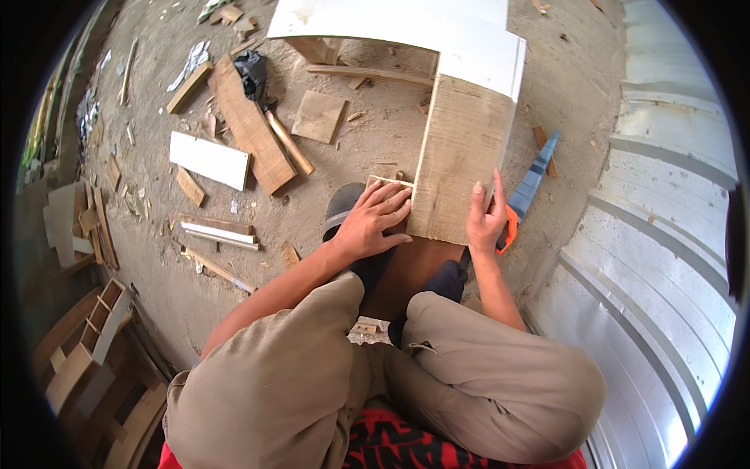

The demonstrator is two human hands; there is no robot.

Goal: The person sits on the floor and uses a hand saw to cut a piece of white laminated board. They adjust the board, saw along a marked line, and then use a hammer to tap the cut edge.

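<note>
My right hand point(487, 228) is clamped on the white-ended wooden board point(461, 156) at its 5 o'clock; board's at my 1. Left hand point(373, 221) is around its 8, can't tell if gripping. Orange-handled handsaw point(537, 178) at 2.

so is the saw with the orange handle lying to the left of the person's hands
No, the saw lies to the right, beyond the right hand.

Left hand point(379, 217) at left edge of wooden board point(462, 156); right hand point(487, 225) at right edge; orange-handled saw point(536, 181) nearby.
</note>
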